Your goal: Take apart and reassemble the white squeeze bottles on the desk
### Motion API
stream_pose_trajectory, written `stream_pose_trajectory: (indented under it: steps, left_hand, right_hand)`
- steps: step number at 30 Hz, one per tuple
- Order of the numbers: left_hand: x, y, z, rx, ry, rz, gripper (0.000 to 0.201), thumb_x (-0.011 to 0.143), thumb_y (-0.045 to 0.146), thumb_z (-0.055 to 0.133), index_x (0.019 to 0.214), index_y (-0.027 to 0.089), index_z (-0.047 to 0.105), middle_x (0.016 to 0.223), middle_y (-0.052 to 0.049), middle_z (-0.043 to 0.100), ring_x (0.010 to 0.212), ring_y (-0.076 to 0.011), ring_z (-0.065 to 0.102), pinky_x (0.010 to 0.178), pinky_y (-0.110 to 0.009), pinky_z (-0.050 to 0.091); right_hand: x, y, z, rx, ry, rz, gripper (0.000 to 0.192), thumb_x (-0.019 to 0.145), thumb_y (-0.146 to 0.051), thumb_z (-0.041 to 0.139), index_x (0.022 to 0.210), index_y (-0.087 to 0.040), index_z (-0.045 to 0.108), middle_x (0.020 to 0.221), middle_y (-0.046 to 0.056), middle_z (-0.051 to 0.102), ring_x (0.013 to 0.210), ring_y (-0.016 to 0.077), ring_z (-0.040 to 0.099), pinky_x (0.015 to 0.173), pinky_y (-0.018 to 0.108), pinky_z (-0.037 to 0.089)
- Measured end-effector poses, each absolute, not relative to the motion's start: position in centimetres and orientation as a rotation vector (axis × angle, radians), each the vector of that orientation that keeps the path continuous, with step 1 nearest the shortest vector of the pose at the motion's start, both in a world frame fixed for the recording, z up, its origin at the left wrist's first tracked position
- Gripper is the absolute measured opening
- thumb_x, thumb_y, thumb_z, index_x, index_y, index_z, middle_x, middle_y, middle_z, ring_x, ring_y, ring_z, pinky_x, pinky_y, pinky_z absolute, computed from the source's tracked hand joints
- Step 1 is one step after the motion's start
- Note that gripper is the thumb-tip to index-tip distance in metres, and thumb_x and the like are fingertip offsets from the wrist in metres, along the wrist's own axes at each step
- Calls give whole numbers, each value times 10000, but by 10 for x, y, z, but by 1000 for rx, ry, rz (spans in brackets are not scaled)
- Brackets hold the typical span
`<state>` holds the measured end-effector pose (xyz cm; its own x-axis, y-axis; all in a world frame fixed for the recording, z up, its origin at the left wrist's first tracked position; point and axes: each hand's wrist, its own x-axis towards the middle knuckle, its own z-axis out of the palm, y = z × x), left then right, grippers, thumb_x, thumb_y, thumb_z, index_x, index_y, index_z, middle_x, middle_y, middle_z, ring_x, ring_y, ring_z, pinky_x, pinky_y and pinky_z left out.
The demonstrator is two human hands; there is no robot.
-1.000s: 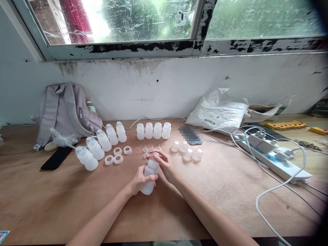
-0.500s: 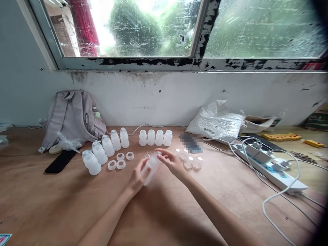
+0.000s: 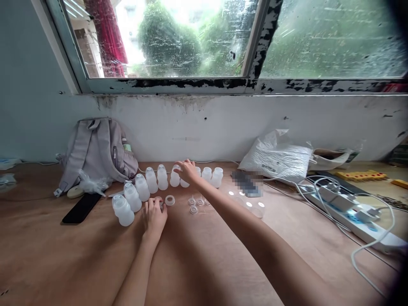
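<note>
My right hand [image 3: 188,170] reaches to the back row of white plastic bottles [image 3: 212,176] by the wall. Its fingers close over the top of one bottle [image 3: 184,183] in that row. My left hand [image 3: 154,216] lies palm down on the table, its fingertips curled on a white screw ring that it mostly hides. Another ring [image 3: 170,200] lies just right of it. A slanted row of capped bottles [image 3: 132,198] stands left of my left hand. Small clear nipples [image 3: 193,208] lie between my forearms.
A grey backpack [image 3: 95,153] leans on the wall at left, with a black phone [image 3: 81,208] in front of it. Clear caps [image 3: 259,209] lie right of my right arm. A white plastic bag [image 3: 277,157], a power strip [image 3: 347,208] and cables fill the right side.
Both hands let go of the bottle they held together. My right hand went back to the bottle row. My left hand dropped onto the rings. The camera tilted up slightly.
</note>
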<state>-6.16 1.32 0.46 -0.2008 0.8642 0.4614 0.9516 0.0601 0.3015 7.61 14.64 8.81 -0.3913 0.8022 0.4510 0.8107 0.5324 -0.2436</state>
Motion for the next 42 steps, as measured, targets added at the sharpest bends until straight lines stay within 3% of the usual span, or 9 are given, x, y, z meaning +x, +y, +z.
stream_pose_trajectory:
  steps: [7, 13, 17, 25, 28, 32, 38, 42]
  left_hand:
    - [-60, 9, 11, -1827, -2311, -487, 238, 785, 316, 415, 826, 155, 585, 850, -110, 546, 872, -271, 469, 725, -402, 353]
    - [-53, 6, 10, -1940, -2250, -467, 256, 793, 315, 408, 786, 159, 611, 873, -116, 530, 879, -270, 453, 730, -402, 352]
    - [-43, 4, 10, -2012, -2176, -569, 221, 794, 287, 424, 799, 168, 610, 901, -107, 515, 879, -260, 457, 733, -396, 362]
    - [-27, 1, 2, -2255, -2046, -793, 169, 809, 233, 433, 899, 199, 572, 1091, -99, 506, 979, -246, 454, 771, -364, 386]
    - [-25, 2, -1, -2355, -1989, -864, 160, 825, 211, 407, 896, 200, 549, 1016, -75, 552, 954, -223, 477, 780, -350, 387]
    - [-23, 2, -2, -2466, -1890, -1037, 182, 854, 201, 337, 836, 184, 517, 885, -56, 569, 875, -199, 508, 767, -340, 401]
    - [-18, -1, 0, -2495, -1852, -1302, 194, 876, 219, 273, 923, 189, 460, 952, -74, 555, 902, -192, 529, 765, -331, 425]
    - [-12, -5, -2, -2568, -1792, -1384, 173, 877, 236, 286, 977, 216, 426, 998, -66, 561, 932, -182, 544, 773, -322, 438]
  right_hand:
    - [61, 160, 83, -1347, -2262, -19, 316, 843, -359, 445, 1111, -192, 457, 912, 81, 636, 937, 236, 468, 758, 350, 290]
    - [64, 148, 87, -1305, -2284, -51, 301, 835, -367, 453, 1092, -210, 462, 1000, 80, 600, 970, 234, 445, 781, 343, 292]
    - [84, 126, 81, -1208, -2214, -79, 227, 856, -299, 410, 1040, -192, 490, 1011, 84, 577, 940, 212, 457, 775, 311, 309]
    - [140, 53, 18, -1309, -2091, 34, 177, 859, -273, 366, 792, -185, 506, 704, 33, 561, 660, 164, 504, 650, 281, 332]
    - [146, 34, -6, -1359, -2105, 111, 159, 817, -319, 451, 893, -193, 512, 784, 39, 575, 708, 172, 519, 676, 296, 354]
    - [146, 30, -18, -1348, -2125, 154, 124, 791, -286, 492, 869, -197, 530, 855, 51, 562, 782, 183, 517, 713, 316, 373]
    - [163, 20, -11, -1215, -2194, 295, 100, 754, -267, 530, 827, -198, 519, 833, 43, 546, 790, 185, 502, 714, 323, 389]
    - [179, 6, -8, -1124, -2240, 366, 149, 761, -243, 527, 906, -214, 540, 894, 57, 556, 854, 198, 505, 759, 336, 384]
